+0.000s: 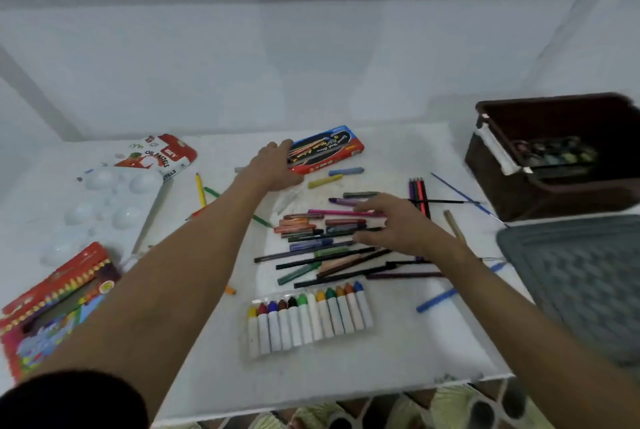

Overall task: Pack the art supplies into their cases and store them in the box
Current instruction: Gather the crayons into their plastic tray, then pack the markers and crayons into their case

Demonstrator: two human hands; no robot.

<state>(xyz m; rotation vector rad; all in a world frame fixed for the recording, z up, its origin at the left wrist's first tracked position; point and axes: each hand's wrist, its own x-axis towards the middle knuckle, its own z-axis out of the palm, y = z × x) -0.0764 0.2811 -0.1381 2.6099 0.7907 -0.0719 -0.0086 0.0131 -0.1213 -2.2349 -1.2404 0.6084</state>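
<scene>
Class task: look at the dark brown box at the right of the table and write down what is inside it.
Inside the brown box lies one dark case with blurred round shapes, perhaps a paint set. The near wall hides the box floor in front of it.

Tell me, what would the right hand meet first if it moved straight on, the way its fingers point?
Probably the pink pen right at the fingertips of the right hand, then the crayons to its left; depth is unclear.
</scene>
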